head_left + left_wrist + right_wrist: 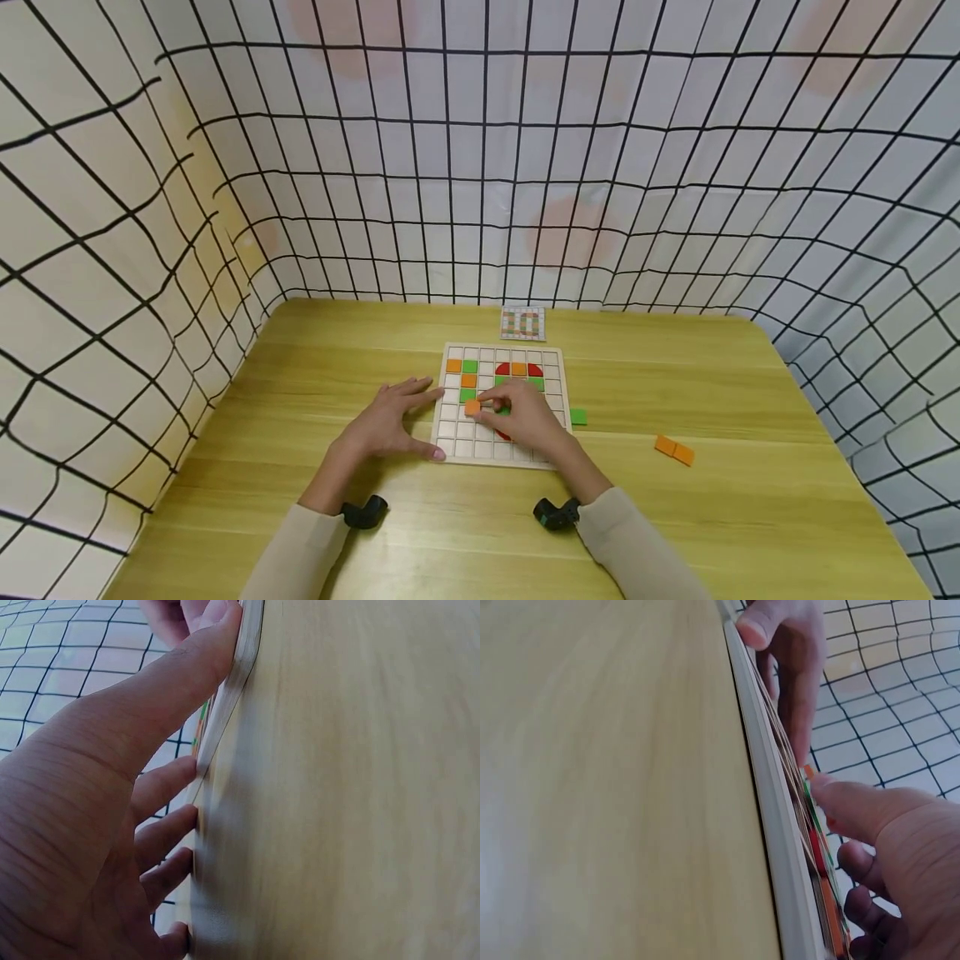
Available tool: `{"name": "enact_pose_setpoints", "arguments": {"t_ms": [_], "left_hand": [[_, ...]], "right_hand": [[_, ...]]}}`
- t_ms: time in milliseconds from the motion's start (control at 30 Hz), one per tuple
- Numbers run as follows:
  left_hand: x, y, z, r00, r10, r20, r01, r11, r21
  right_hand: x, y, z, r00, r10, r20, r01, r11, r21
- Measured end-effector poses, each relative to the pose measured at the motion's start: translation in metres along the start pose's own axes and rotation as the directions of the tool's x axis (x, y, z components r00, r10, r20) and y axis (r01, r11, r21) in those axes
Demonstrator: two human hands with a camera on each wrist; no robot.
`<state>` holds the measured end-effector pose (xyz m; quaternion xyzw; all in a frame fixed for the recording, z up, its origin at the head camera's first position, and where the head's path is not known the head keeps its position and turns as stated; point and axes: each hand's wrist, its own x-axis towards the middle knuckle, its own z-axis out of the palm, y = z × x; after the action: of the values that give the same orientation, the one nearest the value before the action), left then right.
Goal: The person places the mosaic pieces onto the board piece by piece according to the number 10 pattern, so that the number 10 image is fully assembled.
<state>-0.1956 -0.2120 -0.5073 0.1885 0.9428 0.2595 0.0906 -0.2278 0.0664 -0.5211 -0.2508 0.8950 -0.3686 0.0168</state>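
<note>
A white gridded board (465, 451) lies on the table, with orange, green and red tiles set in some of its squares. My right hand (525, 417) reaches over the board and pinches an orange square tile (472, 407) between thumb and fingers, just below a green tile (468, 394) in the left part of the grid. Part of the red and green tiles is hidden under that hand. Along the board's left edge, my left hand (384, 422) rests with spread fingers, its thumb (187, 667) touching the rim near the front corner.
Behind the board lies a small card (522, 323) printed with a coloured grid pattern. A loose green tile (578, 417) sits against the board's right side. Two orange tiles (674, 450) lie farther right on the wooden table (750, 517). Black netting (480, 179) surrounds the table's back and sides.
</note>
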Motion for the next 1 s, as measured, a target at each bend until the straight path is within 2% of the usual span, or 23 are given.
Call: {"name": "enact_pose_setpoints", "arguments": {"t_ms": [400,767,1000], "left_hand": [[-0.003,0.0041,-0.0016,1.0,-0.008,0.01,0.008,1.0,-0.007],[-0.0024,0.0009,-0.0027,1.0,0.005,-0.005,-0.005,1.0,0.003],[-0.0018,0.0021,-0.0039,1.0,0.013,0.001,-0.013,1.0,-0.005]], "right_hand": [[-0.0007,-0.0079,0.0045,1.0,0.027,-0.004,-0.027,0.998,-0.06],[0.0006,-0.0107,0.0079,0.999,-0.034,-0.006,0.033,0.993,-0.111],[0.0005,-0.0088,0.0078,1.0,-0.017,-0.003,0.017,0.996,-0.083]]}}
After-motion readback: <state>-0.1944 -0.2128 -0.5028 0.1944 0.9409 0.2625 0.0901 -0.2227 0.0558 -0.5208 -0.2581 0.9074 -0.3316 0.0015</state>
